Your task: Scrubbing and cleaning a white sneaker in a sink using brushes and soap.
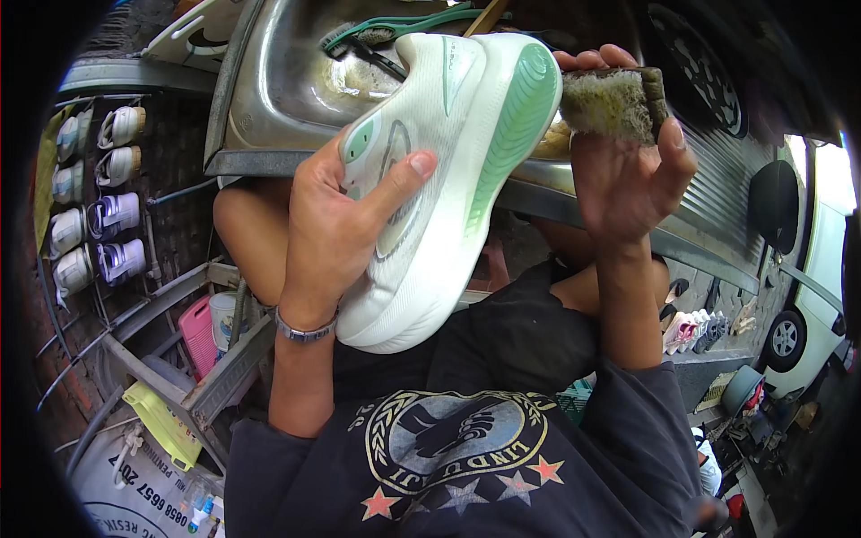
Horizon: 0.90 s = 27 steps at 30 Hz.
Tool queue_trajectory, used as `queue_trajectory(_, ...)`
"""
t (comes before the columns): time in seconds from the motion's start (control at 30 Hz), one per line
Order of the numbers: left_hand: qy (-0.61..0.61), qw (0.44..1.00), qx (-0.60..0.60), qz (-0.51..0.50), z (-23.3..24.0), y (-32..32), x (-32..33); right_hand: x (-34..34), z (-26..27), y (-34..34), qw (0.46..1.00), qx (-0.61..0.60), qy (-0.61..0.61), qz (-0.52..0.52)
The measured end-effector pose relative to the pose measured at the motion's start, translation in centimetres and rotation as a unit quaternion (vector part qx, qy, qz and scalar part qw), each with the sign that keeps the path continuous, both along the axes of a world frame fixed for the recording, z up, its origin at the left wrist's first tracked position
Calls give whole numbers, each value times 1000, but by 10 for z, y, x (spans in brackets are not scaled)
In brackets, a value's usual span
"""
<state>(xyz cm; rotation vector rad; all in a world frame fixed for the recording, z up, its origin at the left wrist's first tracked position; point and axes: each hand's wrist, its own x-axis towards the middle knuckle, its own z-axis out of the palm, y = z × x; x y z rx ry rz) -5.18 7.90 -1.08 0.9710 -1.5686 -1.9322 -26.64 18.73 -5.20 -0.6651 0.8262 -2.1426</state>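
My left hand (pixel 340 212) grips a white running shoe (pixel 440 202) with pale green midsole panels, my thumb pressed on its mesh upper. The shoe is tilted, heel up and away from me, toe towards my lap. A worn scrub brush (pixel 605 104) with frayed, pale bristles is held in my right hand (pixel 615 178), just right of the heel and apart from it. Its bristles face up towards me. Behind the shoe, a green-handled brush (pixel 403 25) and a black-handled brush (pixel 380 59) lie in a metal sink (pixel 289 128).
Several washed-looking shoes (pixel 121 168) hang on a wire rack at left. Below it are a metal frame (pixel 155 376), a pink washboard (pixel 198 336) and a yellow plastic item (pixel 165 420). The ribbed drainboard (pixel 726 195) extends right. More shoes (pixel 693 329), a parked car (pixel 814 282) and a person (pixel 707 464) are farther right.
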Motion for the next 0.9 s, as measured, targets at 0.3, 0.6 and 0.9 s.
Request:
queue_trajectory(0.3, 1, 1000, -18, -4, -6, -7, 5, -3, -3, -2, 996, 32, 80, 10)
queue_trajectory(0.6, -18, 995, -102, -10, -9, -6, 5, -113, 53, 17, 704, 275, 527, -388)
queue_trajectory(0.9, -2, 996, -84, -24, -9, 1, 1, -249, 39, 53, 412, 672, 603, -123)
